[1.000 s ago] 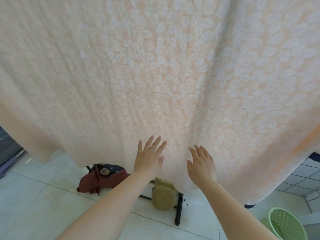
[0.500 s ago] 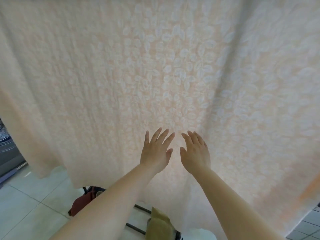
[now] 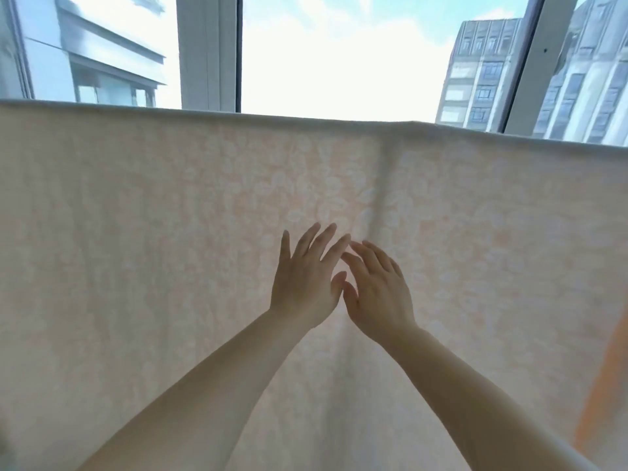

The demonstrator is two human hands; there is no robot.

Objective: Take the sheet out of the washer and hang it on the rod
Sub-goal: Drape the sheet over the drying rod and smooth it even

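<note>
- The big pale peach sheet with a white leaf pattern [image 3: 170, 249] hangs in front of the person, its top fold running straight across below the window.
- The left hand [image 3: 306, 283] lies flat on the sheet with straight, spread fingers, holding nothing.
- The right hand [image 3: 377, 294] is just beside it, fingers loose and open, thumbs nearly touching.
- Grey tall buildings [image 3: 482, 73] stand outside.

Two bare forearms, no sleeves in view. Left hand [image 3: 304, 287] and right hand [image 3: 377, 294] wear no rings, watch or gloves.
</note>
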